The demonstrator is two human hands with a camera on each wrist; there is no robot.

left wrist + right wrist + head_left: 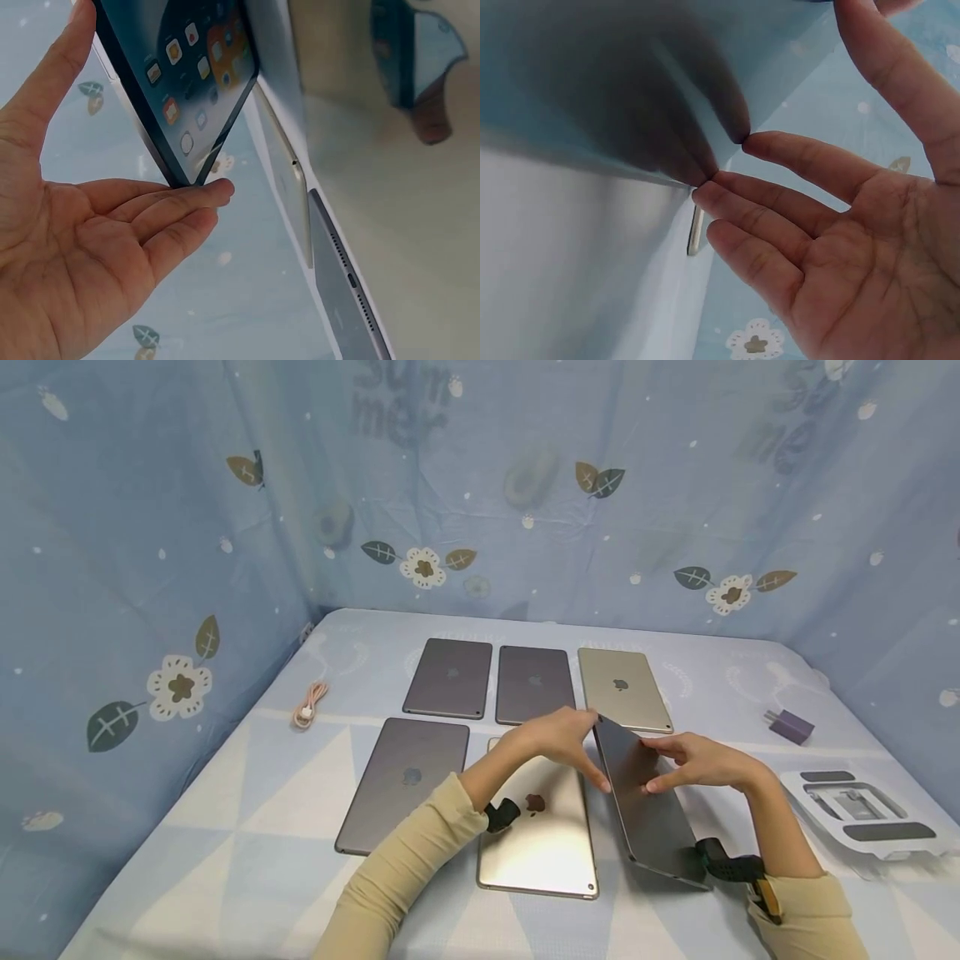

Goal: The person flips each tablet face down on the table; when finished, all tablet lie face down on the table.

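A dark grey tablet (648, 806) stands steeply tilted between the hands, its near end low over the cloth. In the left wrist view its lit screen (196, 82) shows app icons. The left hand (558, 739) is at its upper far corner; thumb and nearly straight fingers touch the edges. From the other side, the right hand (693, 760) touches the tablet with extended fingertips, mirrored in its surface in the right wrist view. A gold tablet (540, 835) lies face down beneath the left forearm, with a grey tablet (405, 777) to its left.
Two dark grey tablets (450, 677) (534, 681) and another gold tablet (624, 689) lie face down in the back row. A pink cable (309, 706) is at left. On the right are a purple charger plug (790, 727) and a white stand (862, 810) with grey pads.
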